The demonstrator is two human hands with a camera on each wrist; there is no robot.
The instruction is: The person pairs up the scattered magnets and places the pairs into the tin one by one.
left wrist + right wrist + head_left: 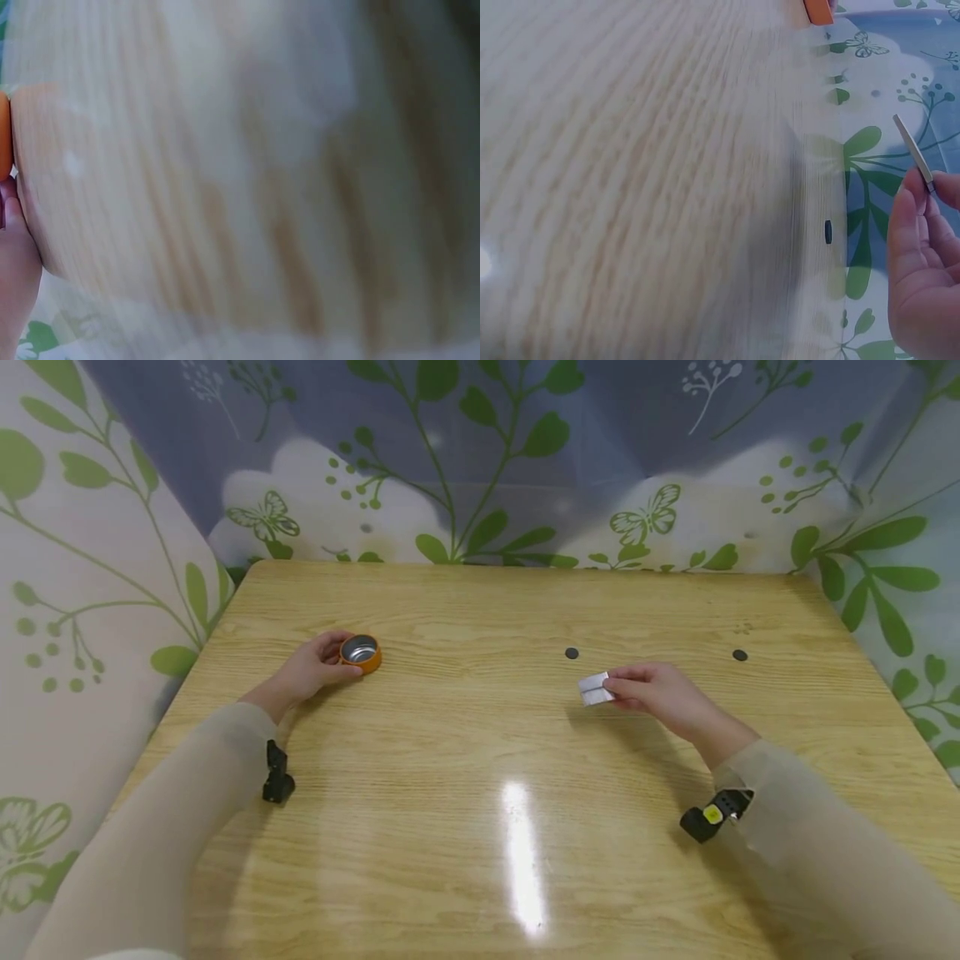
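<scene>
Orange cup point(376, 657) was held at 10 o'clock of bench point(427, 760); wall was gripped by part-curled left hand point(311, 670), presumably for steadiness, mouth unobstructed. Silvery piece point(596, 697) was raised at 2 o'clock, edge pinched by right hand point(663, 693), apparently leaving face exposed.

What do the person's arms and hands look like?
Both the left hand and right hand are bare, without gloves. Plain beige sleeves cover the arms, with a small black device near each wrist. The right one has a yellow patch.
</scene>
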